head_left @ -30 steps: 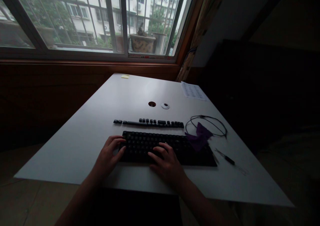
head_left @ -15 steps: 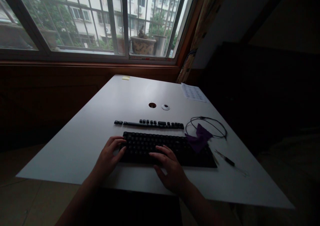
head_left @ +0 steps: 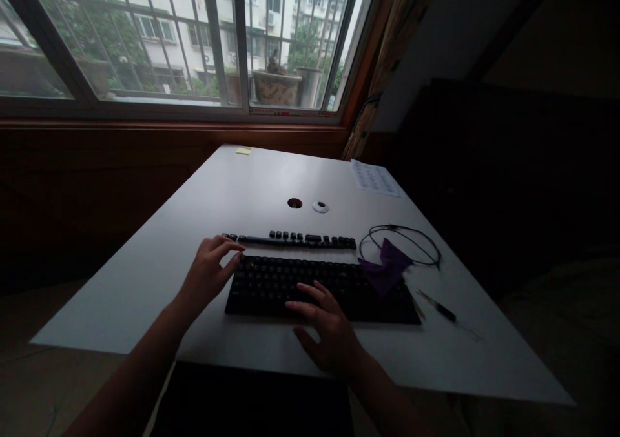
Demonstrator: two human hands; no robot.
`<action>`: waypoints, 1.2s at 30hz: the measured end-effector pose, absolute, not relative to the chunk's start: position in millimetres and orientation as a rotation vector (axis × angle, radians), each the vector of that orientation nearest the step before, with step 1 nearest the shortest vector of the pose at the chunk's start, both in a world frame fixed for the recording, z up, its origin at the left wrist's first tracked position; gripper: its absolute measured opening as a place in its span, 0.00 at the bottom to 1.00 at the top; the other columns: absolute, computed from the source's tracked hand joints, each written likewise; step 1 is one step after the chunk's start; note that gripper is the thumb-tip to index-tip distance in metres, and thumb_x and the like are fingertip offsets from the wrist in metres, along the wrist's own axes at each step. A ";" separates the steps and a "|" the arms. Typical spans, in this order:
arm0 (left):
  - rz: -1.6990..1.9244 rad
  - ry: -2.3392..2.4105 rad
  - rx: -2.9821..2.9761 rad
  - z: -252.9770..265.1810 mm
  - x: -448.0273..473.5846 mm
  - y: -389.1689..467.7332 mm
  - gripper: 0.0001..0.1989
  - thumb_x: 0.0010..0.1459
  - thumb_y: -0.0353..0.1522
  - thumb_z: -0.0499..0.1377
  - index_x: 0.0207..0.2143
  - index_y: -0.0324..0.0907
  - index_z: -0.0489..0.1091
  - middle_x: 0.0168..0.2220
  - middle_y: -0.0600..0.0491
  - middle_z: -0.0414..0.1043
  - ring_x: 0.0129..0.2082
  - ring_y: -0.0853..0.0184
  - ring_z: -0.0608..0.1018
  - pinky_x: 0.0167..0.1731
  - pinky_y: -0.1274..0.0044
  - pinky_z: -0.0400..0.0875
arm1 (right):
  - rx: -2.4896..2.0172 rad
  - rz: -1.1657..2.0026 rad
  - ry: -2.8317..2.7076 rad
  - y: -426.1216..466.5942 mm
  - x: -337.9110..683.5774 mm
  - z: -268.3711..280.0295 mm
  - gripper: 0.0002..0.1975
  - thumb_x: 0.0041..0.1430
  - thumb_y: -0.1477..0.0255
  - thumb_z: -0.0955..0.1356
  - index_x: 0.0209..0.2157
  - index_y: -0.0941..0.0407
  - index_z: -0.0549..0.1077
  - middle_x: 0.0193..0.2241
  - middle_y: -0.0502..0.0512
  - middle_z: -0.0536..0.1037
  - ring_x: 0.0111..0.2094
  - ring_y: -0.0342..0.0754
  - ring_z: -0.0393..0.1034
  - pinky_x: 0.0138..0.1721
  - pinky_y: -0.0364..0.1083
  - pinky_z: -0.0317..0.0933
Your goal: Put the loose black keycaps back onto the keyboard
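A black keyboard [head_left: 271, 282] lies across the front part of the white table. Beyond it is a row of loose black keycaps [head_left: 290, 241], with a long bar-shaped piece toward its left. My left hand [head_left: 208, 269] is over the keyboard's upper left corner, near the left end of that row, with fingers apart and nothing visible in them. Spread over the keyboard's middle and front edge, my right hand [head_left: 327, 327] is open, its thumb low over the table. A purple cloth [head_left: 385, 268] covers the keyboard's upper right part.
A coiled black cable [head_left: 426, 233] lies behind the cloth. Right of the keyboard is a dark-handled tool with wire ends [head_left: 445, 312]. Farther back are a round hole [head_left: 294, 203], a white ring cover [head_left: 320, 206], a printed sheet [head_left: 375, 177] and yellow notes [head_left: 243, 150].
My left hand has moved up and away from the keyboard's left side toward the loose keycaps. The right hand has shifted slightly left and down.
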State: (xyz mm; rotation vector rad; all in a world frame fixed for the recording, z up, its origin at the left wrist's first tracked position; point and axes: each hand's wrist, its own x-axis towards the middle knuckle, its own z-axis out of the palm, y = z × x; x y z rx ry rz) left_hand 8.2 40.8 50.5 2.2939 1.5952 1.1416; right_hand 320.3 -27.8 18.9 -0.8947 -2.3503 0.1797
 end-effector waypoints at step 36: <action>0.543 1.390 2.634 33.8 46.5 190.5 0.07 0.56 0.38 0.67 0.35 0.47 0.82 0.40 0.46 0.76 0.43 0.55 0.71 0.45 0.66 0.65 | -0.879 0.276 -2.151 -30.2 323.3 23.8 0.14 0.63 0.74 0.66 0.50 0.50 0.70 0.41 0.53 0.81 0.54 0.53 0.71 0.63 0.61 0.61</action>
